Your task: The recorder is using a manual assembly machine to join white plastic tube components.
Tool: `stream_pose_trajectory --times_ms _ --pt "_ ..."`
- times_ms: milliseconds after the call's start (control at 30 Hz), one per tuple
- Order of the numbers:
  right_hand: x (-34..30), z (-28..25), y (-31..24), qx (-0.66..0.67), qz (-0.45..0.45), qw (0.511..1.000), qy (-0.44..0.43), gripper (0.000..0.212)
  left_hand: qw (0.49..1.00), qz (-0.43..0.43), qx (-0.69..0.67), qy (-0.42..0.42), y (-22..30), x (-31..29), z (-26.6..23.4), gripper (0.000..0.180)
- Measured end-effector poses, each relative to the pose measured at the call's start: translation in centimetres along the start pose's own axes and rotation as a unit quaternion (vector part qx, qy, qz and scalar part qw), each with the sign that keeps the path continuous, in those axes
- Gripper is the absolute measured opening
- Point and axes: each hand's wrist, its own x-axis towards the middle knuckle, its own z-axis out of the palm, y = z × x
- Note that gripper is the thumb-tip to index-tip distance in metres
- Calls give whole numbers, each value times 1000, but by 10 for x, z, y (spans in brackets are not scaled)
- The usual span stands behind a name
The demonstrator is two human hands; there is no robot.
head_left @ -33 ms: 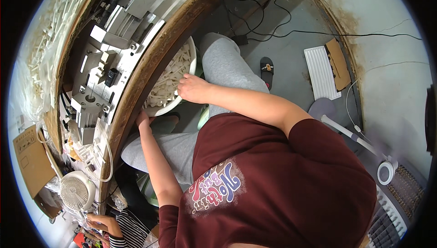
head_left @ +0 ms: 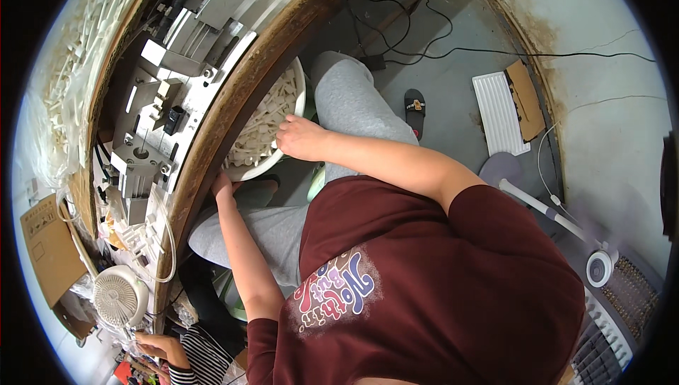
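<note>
We have the white basin (head_left: 302,88) partly hidden beneath the worktop's (head_left: 244,77) front edge, with the small white pieces (head_left: 269,113) heaped inside. Right hand (head_left: 300,137): fingers curled in at the basin's rim; we cannot tell whether they grip rim or piece. Left hand (head_left: 221,185): fingers mostly hidden by the worktop's front edge; opening and hold undetermined.

Risk, our judgement: uneven pressure on the rim could tip the basin and spill pieces; lifting abruptly could knock knuckles on the wooden edge.

Surface: metal fixtures (head_left: 141,166) line the worktop behind its front edge; a small round fan (head_left: 117,296) stands farther along. Room: grey floor (head_left: 445,98), black cable (head_left: 488,49) trailing across, stained wall (head_left: 601,17).
</note>
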Motion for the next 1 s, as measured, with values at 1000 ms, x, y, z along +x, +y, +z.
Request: stream_pose_trajectory --times_ms 1000 --pt "-14 -10 23 199 -33 979 -36 35 997 68 20 -25 26 -72 8 38"
